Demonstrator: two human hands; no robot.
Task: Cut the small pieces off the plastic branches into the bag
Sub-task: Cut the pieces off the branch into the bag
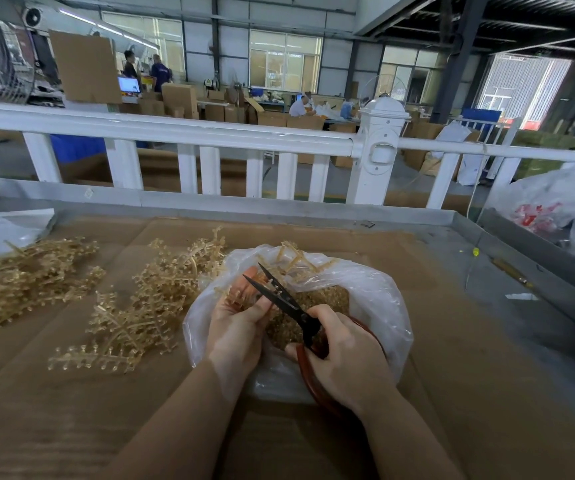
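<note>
My left hand [236,323] grips a tan translucent plastic branch [236,295] over the open mouth of a clear plastic bag [379,299]. My right hand [343,355] holds scissors [288,299] with black blades and red-brown handles; the blades are parted at the branch. Inside the bag lies a heap of small cut tan pieces [327,301]. Another branch [293,258] rests on the bag's far rim.
Loose branches lie in a pile [147,303] left of the bag and a second pile [19,282] at the far left, all on brown cardboard [452,358]. A white railing [210,136] runs behind the table. Plastic bags [563,206] sit at the right.
</note>
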